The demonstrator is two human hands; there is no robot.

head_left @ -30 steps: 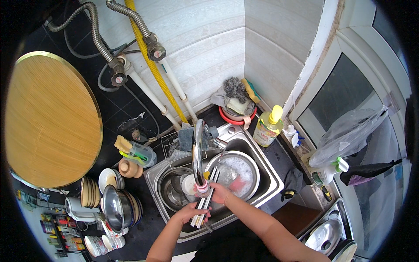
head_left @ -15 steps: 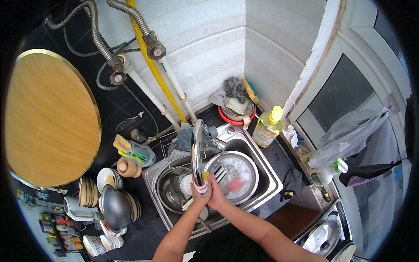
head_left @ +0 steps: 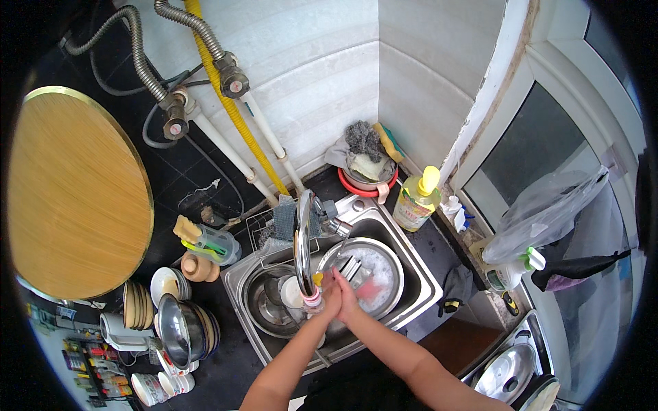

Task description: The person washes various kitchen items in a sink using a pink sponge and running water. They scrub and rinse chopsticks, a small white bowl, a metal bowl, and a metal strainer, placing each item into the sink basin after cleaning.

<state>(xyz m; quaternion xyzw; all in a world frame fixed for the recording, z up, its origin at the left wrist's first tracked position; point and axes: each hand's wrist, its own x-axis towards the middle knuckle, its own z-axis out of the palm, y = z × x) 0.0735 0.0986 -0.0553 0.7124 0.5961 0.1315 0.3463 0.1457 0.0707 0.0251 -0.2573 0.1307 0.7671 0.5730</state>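
Note:
My left hand [head_left: 331,298] and my right hand [head_left: 347,301] are pressed together, palm to palm, just right of the chrome faucet's [head_left: 303,240] spout. Closed between them is a bundle of slim light sticks that look like chopsticks [head_left: 351,268]; their ends show past my fingers, over a steel basin [head_left: 401,274]. White suds [head_left: 385,268] and a pink cloth-like piece [head_left: 370,290] lie in that basin. Left of my hands, a steel pot [head_left: 248,312] holds a white bowl [head_left: 292,293] and other dishes, partly hidden by the spout. Both vessels stand in the sink [head_left: 430,288].
A yellow detergent bottle [head_left: 417,202] and a red-rimmed bowl [head_left: 370,190] of scrubbers stand behind the sink. To the left are stacked bowls [head_left: 179,332], a wooden jar [head_left: 200,267] and a round wooden board [head_left: 79,192]. At right hang plastic bags [head_left: 548,205].
My hands have shifted slightly right, away from the spout, and press closer together. The light stick ends seen at their lower left no longer show. The whole view has moved a little.

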